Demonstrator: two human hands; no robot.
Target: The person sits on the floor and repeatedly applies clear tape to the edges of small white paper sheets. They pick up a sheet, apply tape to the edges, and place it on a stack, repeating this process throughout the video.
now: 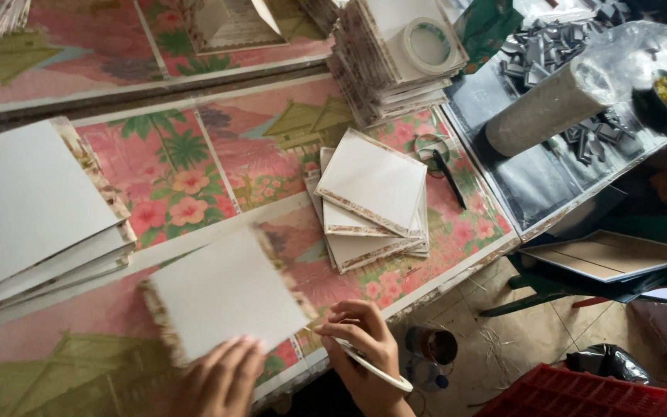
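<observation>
My left hand (221,378) presses on the near edge of a white square board (221,293) with a patterned border; the board is blurred and lies on the flowered table cover (171,174). My right hand (364,351) sits at the table's near edge, fingers curled around a thin white stick-like tool (376,368). Just beyond it rests a small loose stack of similar white squares (368,201).
A larger pile of white boards (32,208) lies at the left. A tall stack with a tape roll (426,42) stands at the back. A black pen (449,177), a wrapped roll (550,104), grey pieces (542,50), a red crate (580,394) and a jar (434,344) sit on the right.
</observation>
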